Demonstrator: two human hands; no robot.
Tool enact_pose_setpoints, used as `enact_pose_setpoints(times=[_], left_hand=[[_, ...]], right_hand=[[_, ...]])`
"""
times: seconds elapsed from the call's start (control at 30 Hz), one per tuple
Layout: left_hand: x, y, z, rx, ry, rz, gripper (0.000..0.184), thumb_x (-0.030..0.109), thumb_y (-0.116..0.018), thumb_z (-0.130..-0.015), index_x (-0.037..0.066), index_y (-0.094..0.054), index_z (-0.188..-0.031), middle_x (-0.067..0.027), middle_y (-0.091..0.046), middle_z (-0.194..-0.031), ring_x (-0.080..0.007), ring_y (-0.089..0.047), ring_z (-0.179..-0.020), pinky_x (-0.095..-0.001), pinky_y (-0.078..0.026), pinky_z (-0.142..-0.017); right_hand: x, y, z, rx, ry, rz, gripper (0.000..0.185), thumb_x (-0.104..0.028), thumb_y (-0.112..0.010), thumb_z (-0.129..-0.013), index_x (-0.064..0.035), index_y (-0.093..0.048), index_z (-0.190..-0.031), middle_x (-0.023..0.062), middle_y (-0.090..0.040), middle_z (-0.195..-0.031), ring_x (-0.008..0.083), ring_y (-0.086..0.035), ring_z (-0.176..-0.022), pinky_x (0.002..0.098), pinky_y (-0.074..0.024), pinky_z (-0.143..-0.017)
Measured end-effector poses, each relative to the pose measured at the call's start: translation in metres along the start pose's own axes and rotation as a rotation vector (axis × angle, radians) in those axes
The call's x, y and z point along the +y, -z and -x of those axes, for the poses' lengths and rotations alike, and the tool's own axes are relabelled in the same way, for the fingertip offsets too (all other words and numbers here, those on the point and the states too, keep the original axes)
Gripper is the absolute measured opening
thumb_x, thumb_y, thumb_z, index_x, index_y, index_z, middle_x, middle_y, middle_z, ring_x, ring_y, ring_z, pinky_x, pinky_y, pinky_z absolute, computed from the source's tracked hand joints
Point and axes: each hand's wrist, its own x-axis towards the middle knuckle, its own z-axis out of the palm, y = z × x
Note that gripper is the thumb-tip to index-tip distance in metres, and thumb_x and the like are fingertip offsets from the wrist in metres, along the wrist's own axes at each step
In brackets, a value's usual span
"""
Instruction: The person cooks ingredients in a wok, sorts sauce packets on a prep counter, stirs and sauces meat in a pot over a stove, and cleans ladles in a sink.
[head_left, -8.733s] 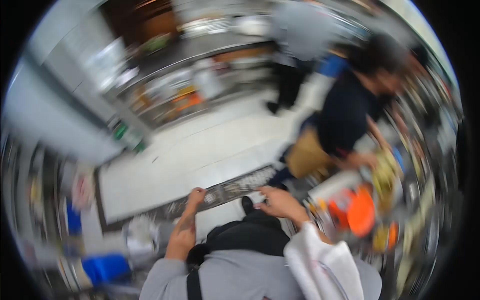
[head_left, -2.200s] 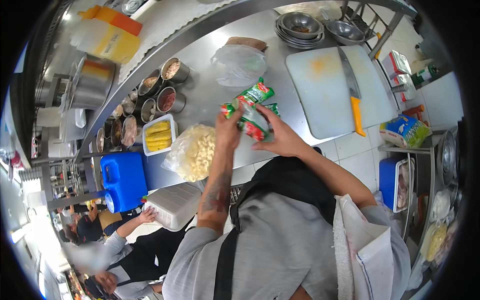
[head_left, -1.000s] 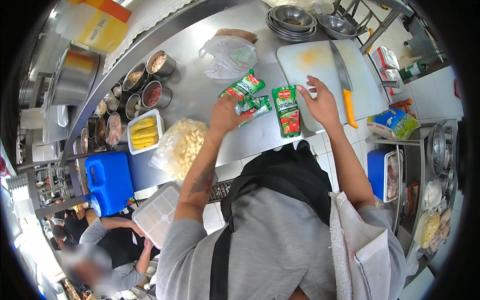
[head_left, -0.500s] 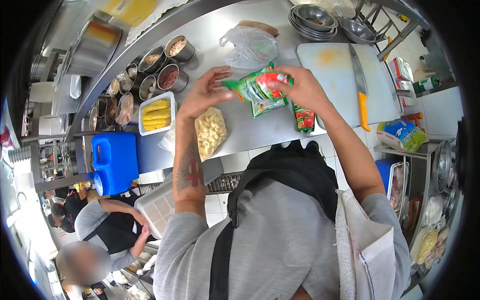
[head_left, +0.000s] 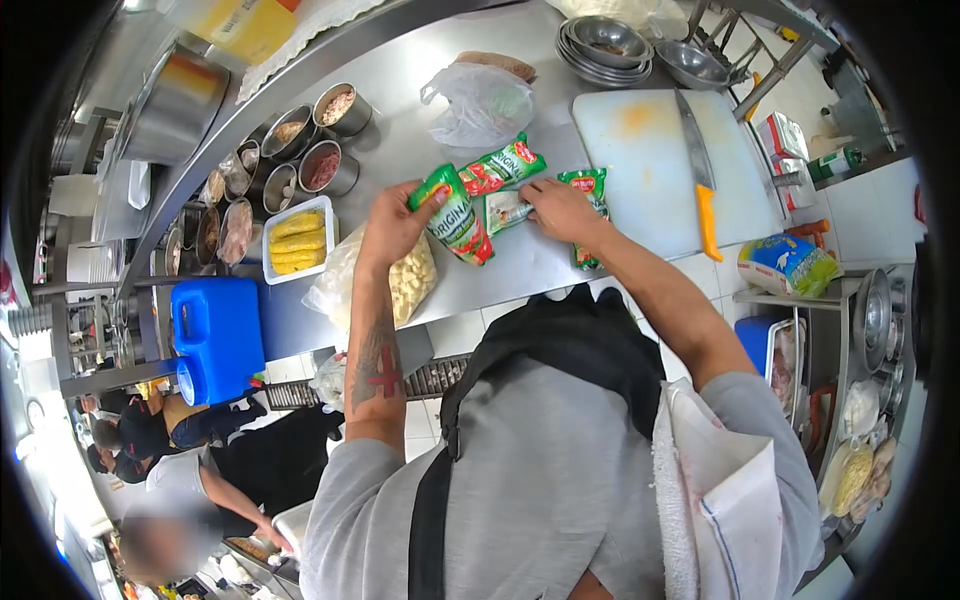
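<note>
My left hand [head_left: 396,224] is closed around the top corner of a green and red sauce pouch [head_left: 460,222] marked "Original", held upright with its printed front facing up. My right hand [head_left: 562,208] reaches down to a second pouch [head_left: 503,213], its fingers closed on the right end of it where it lies on the steel table. Just behind lies a third, similar pouch [head_left: 502,166]. Another pouch [head_left: 588,180] is partly covered by my right hand and wrist. Beside my left forearm sits a clear bag of pale cubes [head_left: 412,285].
A knife [head_left: 705,190] with a yellow handle lies on the white cutting board [head_left: 640,180]. At left are a tray of yellow pieces [head_left: 298,238], metal food containers [head_left: 335,172] and a blue jug [head_left: 225,340]. A plastic bag [head_left: 485,105] and stacked bowls [head_left: 605,50] stand behind.
My left hand has taken the pouch that my right hand held in the air. The right hand has lowered to a pouch on the table. A co-worker at lower left has moved with the tray.
</note>
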Motion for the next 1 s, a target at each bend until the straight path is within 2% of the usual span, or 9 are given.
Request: enact_pose_setpoints(times=[0.13,0.2,0.23,0.47,0.73,0.8,0.83,0.9,1.0], left_hand=[[-0.015,-0.005,0.002,-0.033,-0.034,0.035,0.021,0.020,-0.069,-0.095,-0.001,-0.069,-0.095,0.0025,-0.061,-0.075,-0.0056,-0.049,-0.074,-0.0268,-0.044,-0.068],[-0.029,-0.013,-0.008,-0.026,-0.041,0.108,0.020,0.020,-0.069,-0.095,0.000,-0.069,-0.096,0.0025,-0.062,-0.076,-0.0056,-0.050,-0.074,-0.0267,-0.044,-0.068],[-0.038,-0.019,-0.011,-0.032,-0.034,0.170,0.019,0.019,-0.069,-0.095,0.000,-0.070,-0.097,0.0025,-0.063,-0.078,-0.0055,-0.050,-0.074,-0.0265,-0.043,-0.068],[-0.056,-0.033,-0.022,-0.039,0.067,0.307,0.019,0.020,-0.068,-0.097,0.002,-0.071,-0.098,0.0035,-0.065,-0.079,-0.0050,-0.053,-0.073,-0.0258,-0.045,-0.069],[-0.007,-0.019,-0.012,-0.154,-0.057,0.252,0.021,0.019,-0.067,-0.098,0.000,-0.072,-0.105,0.0018,-0.069,-0.089,-0.0064,-0.059,-0.082,-0.0257,-0.049,-0.074],[0.023,-0.019,-0.002,-0.197,-0.072,0.236,0.020,0.017,-0.068,-0.096,-0.001,-0.073,-0.104,0.0006,-0.069,-0.089,-0.0071,-0.059,-0.081,-0.0259,-0.049,-0.073],[0.035,-0.021,0.001,-0.232,-0.091,0.223,0.019,0.015,-0.069,-0.095,-0.001,-0.074,-0.103,-0.0005,-0.070,-0.088,-0.0078,-0.060,-0.081,-0.0261,-0.048,-0.072],[0.047,-0.028,0.003,-0.145,-0.242,0.114,0.018,0.014,-0.071,-0.093,0.000,-0.075,-0.103,-0.0024,-0.069,-0.086,-0.0096,-0.061,-0.080,-0.0269,-0.049,-0.070],[0.067,-0.037,0.007,0.024,-0.320,-0.109,0.017,0.011,-0.073,-0.089,0.001,-0.076,-0.102,-0.0061,-0.068,-0.083,-0.0134,-0.062,-0.078,-0.0282,-0.049,-0.067]], right_hand=[[0.007,0.034,0.010,-0.043,-0.242,-0.462,0.056,-0.021,-0.071,-0.089,-0.0071,-0.049,-0.138,0.0135,-0.058,-0.134,0.0309,-0.060,-0.121,0.0507,-0.0496,-0.101],[0.014,0.036,0.036,-0.132,-0.276,-1.896,0.045,-0.024,-0.061,-0.099,-0.0049,-0.047,-0.137,0.0127,-0.060,-0.129,0.0319,-0.065,-0.111,0.0562,-0.0536,-0.094],[0.012,0.043,0.043,-0.136,-0.238,-2.013,0.043,-0.020,-0.060,-0.100,-0.0029,-0.045,-0.137,0.0127,-0.060,-0.126,0.0284,-0.066,-0.109,0.0536,-0.0571,-0.091],[0.009,0.024,0.044,0.000,-0.280,-1.509,0.043,-0.013,-0.069,-0.094,-0.0020,-0.053,-0.133,0.0083,-0.067,-0.108,0.0143,-0.067,-0.095,0.0351,-0.0559,-0.082],[-0.025,0.060,0.062,0.308,-0.485,-0.674,0.064,-0.035,-0.071,-0.089,0.0011,-0.051,-0.138,0.0186,-0.065,-0.123,0.0316,-0.066,-0.104,0.0366,-0.0508,-0.094],[-0.045,0.065,0.058,0.751,0.028,-0.233,0.060,-0.040,-0.072,-0.087,0.0021,-0.058,-0.127,0.0213,-0.069,-0.104,0.0350,-0.068,-0.094,0.0400,-0.0527,-0.083],[-0.056,0.068,0.055,0.755,0.027,-0.230,0.060,-0.040,-0.072,-0.087,0.0021,-0.058,-0.127,0.0213,-0.069,-0.104,0.0350,-0.068,-0.094,0.0400,-0.0527,-0.083],[-0.074,0.072,0.052,0.033,-0.031,-0.678,0.050,-0.039,-0.072,-0.086,0.0022,-0.063,-0.111,0.0197,-0.069,-0.083,0.0356,-0.068,-0.081,0.0441,-0.0506,-0.072],[-0.073,0.064,0.042,0.178,-0.141,-0.588,0.045,-0.039,-0.073,-0.085,0.0022,-0.064,-0.099,0.0186,-0.065,-0.069,0.0353,-0.067,-0.072,0.0467,-0.0469,-0.065]])
